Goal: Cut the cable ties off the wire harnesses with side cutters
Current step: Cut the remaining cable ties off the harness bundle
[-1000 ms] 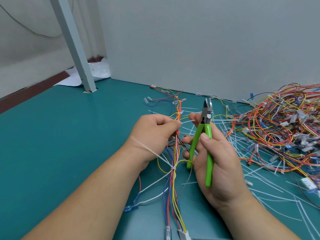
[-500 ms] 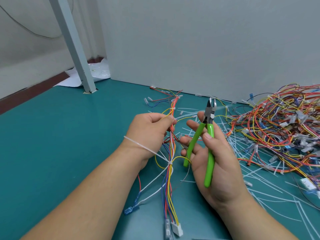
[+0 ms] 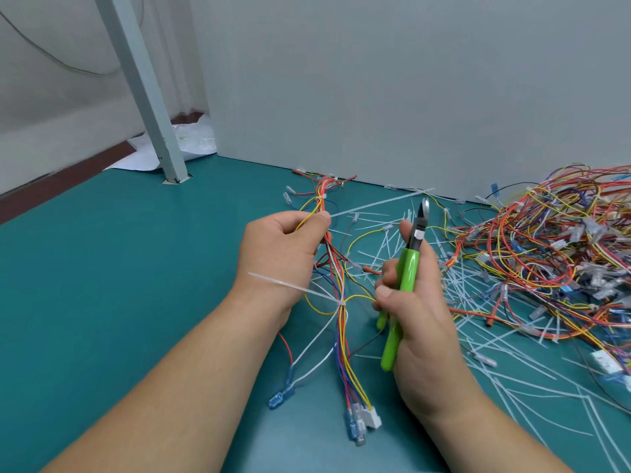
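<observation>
- The worktop (image 3: 102, 302), a smooth teal mat, is lying beneath the held harness and spreading out on every side of it.
- A plain grey panel (image 3: 409, 97) is standing upright behind the harness, and a square pale metal post (image 3: 146, 107) is rising far to the harness's left rear.
- A tangled pile of harnesses (image 3: 546, 250), thin red, yellow, orange and blue wires with clear terminals, is sprawling well to the right of the held harness.
- The left hand (image 3: 280, 254) is curling closed around the upper part of the wire harness (image 3: 341, 332), with the thumb pinning the wires against the forefinger.
- The harness is hanging from that fist towards the worktop, with its slim coloured wires fanning out below.
- The right hand (image 3: 416, 319), just right of the harness, is wrapping its fingers round the glossy green handles of the side cutters (image 3: 408, 268). The dark metal jaws are pointing up and away; whether they are meeting is hard to tell.
- Flat white cut tie strips (image 3: 512, 387) are littering the worktop to the harness's right.
- A white plastic cable tie (image 3: 283, 285) is cinching the harness below the left hand, and its long tail is crossing that wrist.
- A white connector (image 3: 372, 416) and a blue terminal (image 3: 281, 397) are dangling at the harness's lower ends.
</observation>
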{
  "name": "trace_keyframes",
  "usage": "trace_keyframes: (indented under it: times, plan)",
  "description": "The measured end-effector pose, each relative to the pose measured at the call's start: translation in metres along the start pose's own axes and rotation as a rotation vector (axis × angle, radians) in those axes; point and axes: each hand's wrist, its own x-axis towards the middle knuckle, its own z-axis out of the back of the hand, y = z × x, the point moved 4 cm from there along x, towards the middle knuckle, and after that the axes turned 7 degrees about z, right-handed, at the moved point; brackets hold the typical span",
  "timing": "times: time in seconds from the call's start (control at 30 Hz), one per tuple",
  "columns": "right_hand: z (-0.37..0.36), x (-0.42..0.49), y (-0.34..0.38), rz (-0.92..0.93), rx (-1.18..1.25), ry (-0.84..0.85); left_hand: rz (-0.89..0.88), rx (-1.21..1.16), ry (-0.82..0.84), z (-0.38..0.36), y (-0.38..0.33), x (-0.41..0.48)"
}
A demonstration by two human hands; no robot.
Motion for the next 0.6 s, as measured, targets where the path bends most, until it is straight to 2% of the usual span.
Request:
trace_keyframes:
  times: [0.1,0.17,0.3,0.43,0.53,0.6]
  plan:
    - [-0.004,-0.003,-0.002,0.016,-0.073,0.077,-0.003,0.005,-0.003,0.001,0.001,0.001]
    - [-0.007,-0.004,0.001,0.080,-0.077,0.054,0.002,0.005,-0.001,0.001,0.002,0.002]
    - [-0.002,-0.003,0.019,0.293,0.031,-0.169,0.018,0.033,-0.015,0.003,0.003,0.004]
    - [0.009,-0.001,0.029,0.310,0.186,-0.366,0.038,0.018,-0.060,0.008,0.006,0.007]
    - [0.011,-0.002,0.031,0.312,0.293,-0.415,0.043,0.016,-0.066,0.008,0.008,0.008]
    - [0.010,-0.003,0.031,0.334,0.280,-0.398,0.042,0.022,-0.060,0.008,0.008,0.008]
